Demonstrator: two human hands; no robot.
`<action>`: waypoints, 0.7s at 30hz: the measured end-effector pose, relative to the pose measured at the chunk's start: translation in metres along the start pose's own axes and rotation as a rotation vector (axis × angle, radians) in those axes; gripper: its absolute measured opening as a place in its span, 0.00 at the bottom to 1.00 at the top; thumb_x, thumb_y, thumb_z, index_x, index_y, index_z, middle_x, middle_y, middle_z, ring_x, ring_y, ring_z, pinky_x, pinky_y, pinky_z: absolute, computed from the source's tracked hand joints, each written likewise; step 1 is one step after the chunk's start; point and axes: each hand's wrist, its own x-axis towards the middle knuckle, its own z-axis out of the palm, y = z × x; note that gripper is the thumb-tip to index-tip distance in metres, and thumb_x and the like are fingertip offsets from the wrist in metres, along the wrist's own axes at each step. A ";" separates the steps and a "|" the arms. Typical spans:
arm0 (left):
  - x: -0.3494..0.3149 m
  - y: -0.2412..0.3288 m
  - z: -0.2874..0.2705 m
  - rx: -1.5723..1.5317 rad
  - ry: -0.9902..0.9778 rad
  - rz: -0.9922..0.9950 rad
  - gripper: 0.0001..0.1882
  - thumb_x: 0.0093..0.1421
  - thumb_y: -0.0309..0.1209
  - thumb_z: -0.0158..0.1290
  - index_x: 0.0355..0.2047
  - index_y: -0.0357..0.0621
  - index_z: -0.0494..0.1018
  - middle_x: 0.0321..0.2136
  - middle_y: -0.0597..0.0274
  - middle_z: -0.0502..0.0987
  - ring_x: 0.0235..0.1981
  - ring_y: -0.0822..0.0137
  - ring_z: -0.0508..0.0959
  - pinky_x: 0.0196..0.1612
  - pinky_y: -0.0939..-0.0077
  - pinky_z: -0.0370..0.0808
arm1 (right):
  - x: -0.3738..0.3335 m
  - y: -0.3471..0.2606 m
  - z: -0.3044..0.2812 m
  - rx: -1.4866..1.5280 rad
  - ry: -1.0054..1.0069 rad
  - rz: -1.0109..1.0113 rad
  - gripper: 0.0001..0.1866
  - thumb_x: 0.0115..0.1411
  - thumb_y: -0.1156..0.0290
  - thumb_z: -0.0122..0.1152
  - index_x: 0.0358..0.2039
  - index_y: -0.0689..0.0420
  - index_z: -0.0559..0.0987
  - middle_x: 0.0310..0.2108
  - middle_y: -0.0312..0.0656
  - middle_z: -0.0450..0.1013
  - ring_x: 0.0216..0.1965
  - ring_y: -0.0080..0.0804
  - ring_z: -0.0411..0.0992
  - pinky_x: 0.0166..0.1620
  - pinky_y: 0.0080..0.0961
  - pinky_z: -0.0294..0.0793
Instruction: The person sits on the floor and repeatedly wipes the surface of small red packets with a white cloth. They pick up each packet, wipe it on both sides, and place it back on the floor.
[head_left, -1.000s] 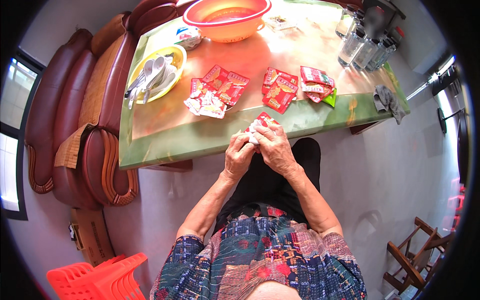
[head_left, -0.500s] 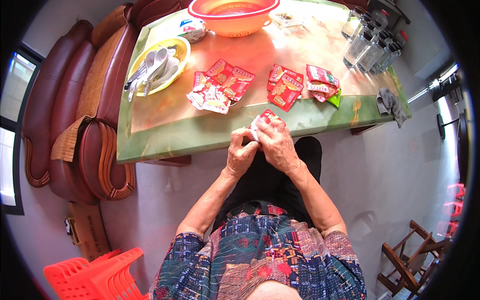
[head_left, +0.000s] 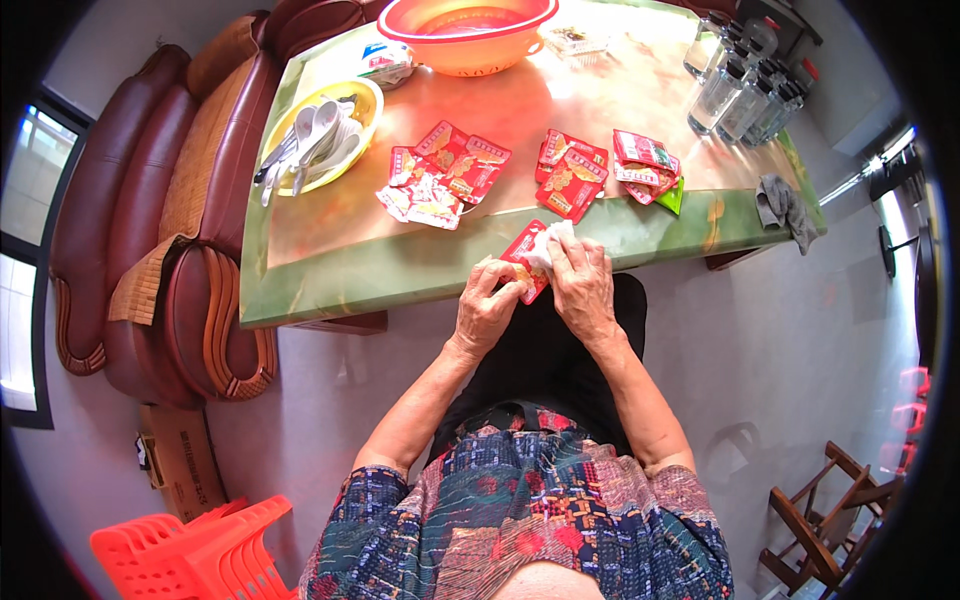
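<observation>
From the head view, I see the person seated close to the table (head_left: pixel 330 275), both hands up in front of its near edge, a little apart and joined by what they hold. The left hand (head_left: pixel 482 312) has its thumb and fingers pinched on the lower left edge of a red packet (head_left: pixel 515 246), which lies tilted between the two hands. The right hand (head_left: pixel 582 295) is closed over a crumpled white tissue (head_left: pixel 543 246), pressed against the packet's right side; its fingertips partly cover the tissue, so I can't tell how much is bunched beneath.

Just ahead of the left hand, and slightly to its left, lies an overlapping group of red packets (head_left: pixel 440 175). Straight beyond the right hand is an overlapping pair of red packets (head_left: pixel 572 180), and off to that hand's right a small pile (head_left: pixel 645 165) with a green packet (head_left: pixel 672 197) poking out from under it.

Farther to the right of the right hand, a grey cloth (head_left: pixel 783 208) droops over the table's edge, and past it stands a cluster of dark-capped clear bottles (head_left: pixel 722 98). Well ahead and left of the left hand sits a yellow basket (head_left: pixel 374 108) of spoons (head_left: pixel 318 140); the orange basin (head_left: pixel 470 58) stands far beyond both hands.
</observation>
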 end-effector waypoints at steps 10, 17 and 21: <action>0.008 0.009 -0.006 -0.009 -0.060 -0.082 0.12 0.43 0.18 0.57 0.30 0.41 0.72 0.33 0.59 0.73 0.40 0.56 0.75 0.46 0.60 0.73 | -0.005 -0.007 -0.014 0.143 -0.054 -0.179 0.18 0.50 0.73 0.57 0.44 0.58 0.78 0.51 0.39 0.70 0.49 0.43 0.66 0.50 0.38 0.67; 0.045 0.003 -0.027 -0.208 -0.332 -0.459 0.19 0.54 0.23 0.52 0.47 0.40 0.67 0.38 0.52 0.74 0.36 0.58 0.77 0.40 0.67 0.75 | -0.011 -0.001 -0.018 0.229 -0.127 -0.286 0.16 0.50 0.72 0.57 0.41 0.48 0.81 0.52 0.30 0.70 0.49 0.38 0.66 0.50 0.35 0.68; 0.080 0.000 -0.011 0.162 -0.284 0.095 0.27 0.54 0.31 0.58 0.56 0.46 0.67 0.48 0.52 0.72 0.48 0.54 0.73 0.52 0.61 0.70 | -0.016 0.003 -0.021 0.274 -0.131 -0.277 0.17 0.48 0.74 0.60 0.41 0.48 0.82 0.54 0.30 0.71 0.45 0.37 0.67 0.51 0.34 0.67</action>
